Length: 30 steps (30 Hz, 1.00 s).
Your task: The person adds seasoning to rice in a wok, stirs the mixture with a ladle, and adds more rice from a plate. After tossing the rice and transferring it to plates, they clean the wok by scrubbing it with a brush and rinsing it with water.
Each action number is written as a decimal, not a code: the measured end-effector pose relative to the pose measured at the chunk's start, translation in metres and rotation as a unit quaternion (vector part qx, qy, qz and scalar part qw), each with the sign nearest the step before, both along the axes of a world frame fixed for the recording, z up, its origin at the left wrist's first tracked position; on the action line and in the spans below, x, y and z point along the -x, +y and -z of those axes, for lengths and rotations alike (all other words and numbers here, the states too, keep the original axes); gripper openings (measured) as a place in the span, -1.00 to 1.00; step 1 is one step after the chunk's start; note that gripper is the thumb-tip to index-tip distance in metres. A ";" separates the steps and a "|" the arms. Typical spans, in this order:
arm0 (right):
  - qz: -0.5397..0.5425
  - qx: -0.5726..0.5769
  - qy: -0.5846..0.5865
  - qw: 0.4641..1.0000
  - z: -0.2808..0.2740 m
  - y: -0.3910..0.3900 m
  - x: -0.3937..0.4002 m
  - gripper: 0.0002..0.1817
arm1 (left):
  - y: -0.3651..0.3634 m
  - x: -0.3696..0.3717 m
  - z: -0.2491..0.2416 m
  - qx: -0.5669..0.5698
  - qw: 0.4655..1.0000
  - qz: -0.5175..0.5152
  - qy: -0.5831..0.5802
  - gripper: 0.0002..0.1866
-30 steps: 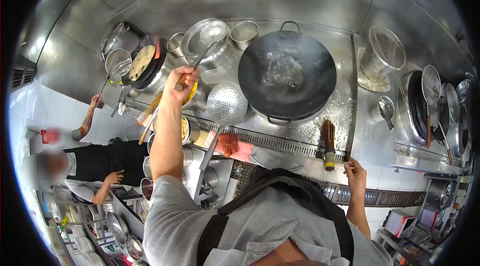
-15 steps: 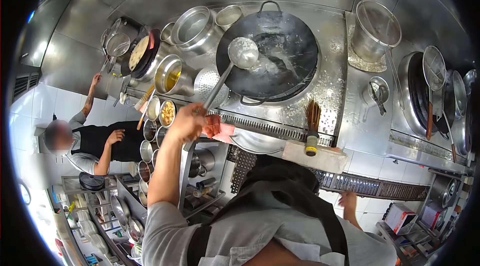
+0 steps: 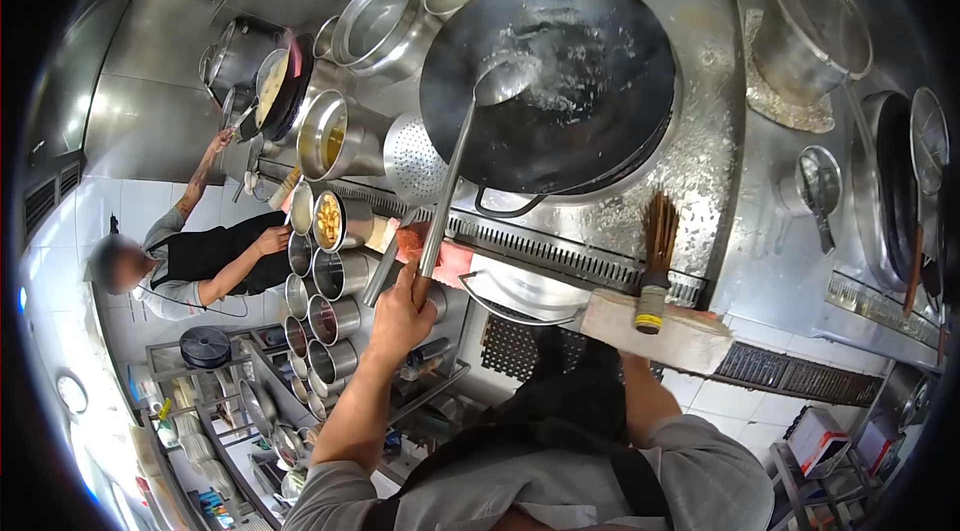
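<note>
My left hand is closed around the lower handle of a long metal ladle. The ladle's bowl rests over the left part of a large dark wok, whose inside is wet and whitish with some steam. Beside that hand, a red and pink cloth and another metal tool's handle lie on the stove's front ledge. My right forearm reaches up to a folded pale cloth, which hides my right hand. On this cloth rests the handle of a bamboo wok brush.
Left of the wok stand a perforated strainer, a pot with yellow liquid and several metal containers. A co-worker stands at the far left by another pan. At right are a pot with a sieve and a small bowl.
My left hand moved down and right, and the ladle handle now stands steeper. My right arm came forward to the folded cloth. The wok appears larger in view; the co-worker's near hand reached toward the containers.
</note>
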State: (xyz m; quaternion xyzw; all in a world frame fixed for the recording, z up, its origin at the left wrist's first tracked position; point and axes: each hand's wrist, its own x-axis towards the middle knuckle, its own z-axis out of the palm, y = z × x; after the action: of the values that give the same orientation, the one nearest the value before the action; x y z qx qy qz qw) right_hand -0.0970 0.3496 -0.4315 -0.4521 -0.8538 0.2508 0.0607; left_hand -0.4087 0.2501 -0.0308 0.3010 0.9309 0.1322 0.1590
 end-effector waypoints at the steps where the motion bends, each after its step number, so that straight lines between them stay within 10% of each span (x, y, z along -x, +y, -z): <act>1: 0.007 0.017 -0.001 1.000 0.006 0.005 0.005 -0.63 | 0.000 0.002 0.002 -0.010 1.000 0.005 -0.001 -0.37; 17: 0.106 0.165 0.030 0.980 -0.031 -0.036 -0.006 -0.69 | -0.025 0.016 0.027 -0.078 0.996 0.040 0.009 -0.50; 23: -0.066 0.283 0.152 0.945 -0.179 -0.014 -0.014 -0.85 | -0.020 0.023 0.040 -0.063 0.998 -0.009 0.026 -0.65; 30: 0.044 0.005 0.143 0.989 -0.251 0.090 0.020 -0.52 | 0.015 0.052 0.051 0.004 0.989 0.035 0.144 -0.79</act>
State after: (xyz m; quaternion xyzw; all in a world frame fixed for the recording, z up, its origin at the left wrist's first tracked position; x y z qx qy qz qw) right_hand -0.1170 0.4397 -0.1808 -0.4490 -0.8143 0.3143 0.1913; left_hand -0.4609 0.2653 -0.0819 0.3489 0.9335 0.0778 0.0296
